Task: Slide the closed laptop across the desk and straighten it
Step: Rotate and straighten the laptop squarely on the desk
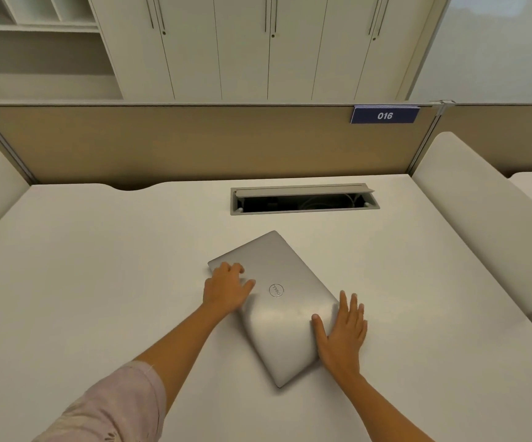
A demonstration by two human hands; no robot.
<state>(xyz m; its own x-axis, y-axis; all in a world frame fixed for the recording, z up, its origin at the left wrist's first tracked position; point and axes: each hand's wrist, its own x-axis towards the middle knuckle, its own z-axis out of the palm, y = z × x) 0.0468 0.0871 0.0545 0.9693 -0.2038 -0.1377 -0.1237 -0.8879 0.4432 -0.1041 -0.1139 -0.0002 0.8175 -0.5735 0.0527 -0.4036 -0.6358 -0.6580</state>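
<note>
A closed silver laptop (285,317) with a round logo on its lid lies askew on the white desk (98,282), its long side running from upper left to lower right. My left hand (226,290) rests on the lid at its far left corner, fingers curled over the edge. My right hand (342,333) lies flat against the right edge, thumb on the lid and fingers spread on the desk beside it.
An open cable hatch (304,200) is set into the desk just behind the laptop. A tan partition (194,141) with a blue "016" sign (384,115) closes the back. White side dividers (487,218) flank the desk.
</note>
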